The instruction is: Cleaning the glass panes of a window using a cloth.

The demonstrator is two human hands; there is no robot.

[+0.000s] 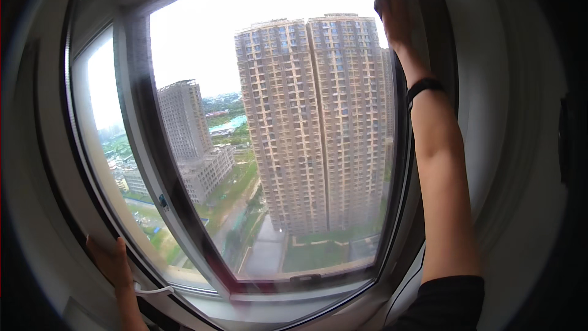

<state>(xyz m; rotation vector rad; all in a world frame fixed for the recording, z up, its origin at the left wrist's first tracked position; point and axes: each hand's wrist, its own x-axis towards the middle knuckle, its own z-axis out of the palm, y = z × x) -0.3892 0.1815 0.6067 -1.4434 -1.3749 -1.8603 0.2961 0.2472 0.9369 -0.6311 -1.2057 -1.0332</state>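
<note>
A large window with a dark-framed glass pane (202, 239) fills the middle of the view. My right arm reaches up along its right side, and my right hand (395, 15) is at the upper right corner of the frame. Its fingers are curled in shadow, around something dark that I cannot make out. Low on the left, my left hand (113, 262) rests against the window's outer frame (79, 208), thumb and fingers apart. Close to that wrist, a white curved window handle (154, 290) sticks out. A black band (425, 88) circles my right wrist.
A narrower glass pane (101, 95) stands left of the upright bar, which carries a small latch (163, 202). The light sill (269, 311) runs below. Outside, far down, are tall buildings (318, 122) and green ground. A pale wall (520, 165) borders the right.
</note>
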